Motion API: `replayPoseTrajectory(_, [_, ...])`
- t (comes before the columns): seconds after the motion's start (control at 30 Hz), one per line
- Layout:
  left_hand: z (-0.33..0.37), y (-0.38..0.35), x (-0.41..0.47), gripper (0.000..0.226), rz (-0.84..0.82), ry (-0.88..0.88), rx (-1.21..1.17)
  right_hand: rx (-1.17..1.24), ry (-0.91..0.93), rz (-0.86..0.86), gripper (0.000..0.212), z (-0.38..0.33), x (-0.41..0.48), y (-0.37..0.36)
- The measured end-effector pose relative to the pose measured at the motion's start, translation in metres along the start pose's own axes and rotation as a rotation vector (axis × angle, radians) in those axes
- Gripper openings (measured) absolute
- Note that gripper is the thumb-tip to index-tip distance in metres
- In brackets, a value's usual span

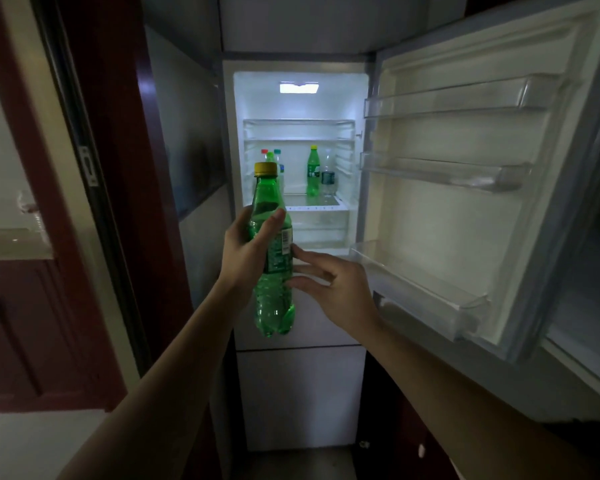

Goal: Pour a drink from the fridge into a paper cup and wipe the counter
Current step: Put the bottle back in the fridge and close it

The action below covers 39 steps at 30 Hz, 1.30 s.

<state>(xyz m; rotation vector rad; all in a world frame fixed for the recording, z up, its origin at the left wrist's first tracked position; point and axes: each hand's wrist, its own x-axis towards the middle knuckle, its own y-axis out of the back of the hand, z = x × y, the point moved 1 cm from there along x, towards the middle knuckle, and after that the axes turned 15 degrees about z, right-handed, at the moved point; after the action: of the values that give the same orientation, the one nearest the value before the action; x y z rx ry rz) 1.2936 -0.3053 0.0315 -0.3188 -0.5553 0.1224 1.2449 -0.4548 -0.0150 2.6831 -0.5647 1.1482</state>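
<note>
A green plastic soda bottle (272,299) with a yellow cap stands upright in front of the open fridge (300,109). My left hand (246,251) grips it around the label, thumb across the front. My right hand (333,289) is beside the bottle on its right, fingers straight, their tips touching or nearly touching its side. Inside the lit fridge, on a shelf, stand another green bottle (313,173), a clear water bottle (328,176) and a few bottles (274,157) at the left, partly hidden by the held bottle. No paper cup or counter cloth is in view.
The fridge door (465,209) is swung wide open to the right, with three bare clear door shelves. A dark red door frame (125,202) stands left of the fridge. A pale countertop (11,242) over red cabinets lies at far left.
</note>
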Motion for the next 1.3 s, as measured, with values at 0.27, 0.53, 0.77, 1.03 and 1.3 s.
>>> replayPoseTrajectory(0.27, [-0.048,-0.02,0.059,0.037,-0.006,-0.032,0.025,0.022,0.025,0.021,0.05,0.063,0.055,-0.016])
replayPoseTrajectory(0.53, [-0.087,-0.048,0.143,0.023,0.044,-0.108,0.086,0.154,-0.044,0.0,0.044,0.131,0.137,-0.042])
replayPoseTrajectory(0.77, [-0.146,-0.06,0.21,0.024,0.082,-0.092,0.102,0.097,-0.038,0.004,0.044,0.191,0.19,-0.063])
replayPoseTrajectory(1.03, [-0.218,-0.078,0.313,0.038,0.078,-0.13,0.127,0.056,-0.017,0.064,0.037,0.254,0.261,-0.099])
replayPoseTrajectory(1.3, [-0.262,-0.114,0.405,0.036,-0.059,-0.118,0.128,-0.2,0.082,0.145,0.046,0.304,0.342,-0.124])
